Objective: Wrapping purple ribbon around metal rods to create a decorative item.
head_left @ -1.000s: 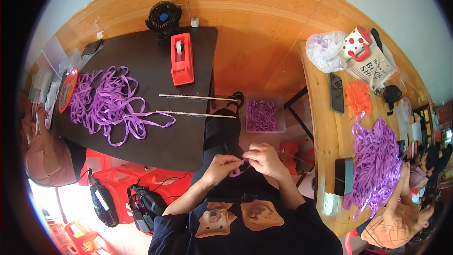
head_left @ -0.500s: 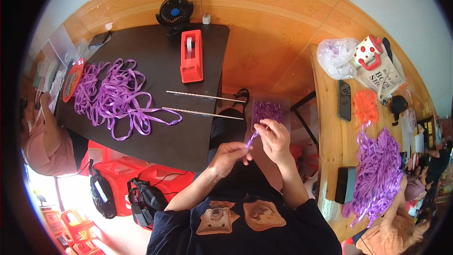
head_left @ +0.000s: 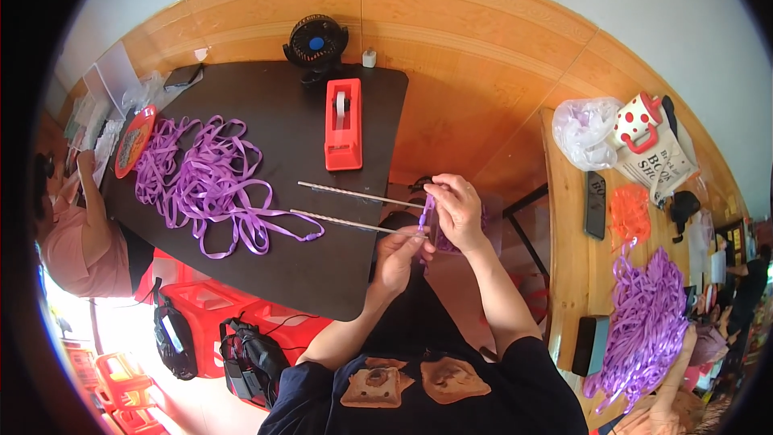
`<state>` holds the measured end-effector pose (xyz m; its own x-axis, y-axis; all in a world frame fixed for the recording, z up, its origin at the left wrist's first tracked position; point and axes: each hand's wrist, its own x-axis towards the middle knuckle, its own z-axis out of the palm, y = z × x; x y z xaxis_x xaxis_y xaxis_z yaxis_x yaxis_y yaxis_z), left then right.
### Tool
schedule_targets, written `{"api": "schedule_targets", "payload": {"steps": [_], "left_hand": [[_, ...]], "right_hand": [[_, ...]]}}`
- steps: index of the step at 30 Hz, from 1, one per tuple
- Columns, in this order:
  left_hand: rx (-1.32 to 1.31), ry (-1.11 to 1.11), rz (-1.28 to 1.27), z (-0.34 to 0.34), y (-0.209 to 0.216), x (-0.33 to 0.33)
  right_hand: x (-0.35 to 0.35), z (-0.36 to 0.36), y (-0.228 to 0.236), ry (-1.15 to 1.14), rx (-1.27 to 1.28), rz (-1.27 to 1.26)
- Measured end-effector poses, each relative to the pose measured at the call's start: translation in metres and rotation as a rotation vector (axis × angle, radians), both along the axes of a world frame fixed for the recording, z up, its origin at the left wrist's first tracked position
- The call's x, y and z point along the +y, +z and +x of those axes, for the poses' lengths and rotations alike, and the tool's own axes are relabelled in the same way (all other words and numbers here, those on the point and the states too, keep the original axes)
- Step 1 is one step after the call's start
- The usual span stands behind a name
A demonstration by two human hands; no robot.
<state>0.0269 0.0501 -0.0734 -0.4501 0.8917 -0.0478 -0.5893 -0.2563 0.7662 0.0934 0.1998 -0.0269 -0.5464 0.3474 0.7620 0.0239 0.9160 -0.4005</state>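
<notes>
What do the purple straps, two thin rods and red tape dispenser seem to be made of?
Purple straps: likely synthetic fabric, slightly shiny, folding in soft flat loops.
Rods: possibly metal, perhaps coated plastic; pale, straight, with a twisted pattern, finish unclear.
Tape dispenser: probably hard plastic, smooth, evenly red, with moulded-looking edges.

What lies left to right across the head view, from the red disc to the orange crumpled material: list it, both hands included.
Red disc, heap of purple straps on the dark table, red tape dispenser, left hand, right hand, dark phone, orange crumpled material.
</notes>
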Motion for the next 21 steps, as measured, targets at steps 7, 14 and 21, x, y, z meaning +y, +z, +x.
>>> {"api": "schedule_targets", "payload": {"steps": [7,14,21], "left_hand": [[-0.053,0.140,0.026,-0.007,-0.007,0.008],[-0.010,0.123,-0.013,-0.001,-0.011,-0.002],[-0.089,0.043,-0.175,0.031,-0.004,-0.049]], "right_hand": [[0.001,-0.022,-0.012,0.051,-0.036,-0.080],[-0.020,-0.014,-0.044,0.136,-0.085,-0.135],[-0.065,0.021,-0.060,0.170,-0.111,-0.507]]}}
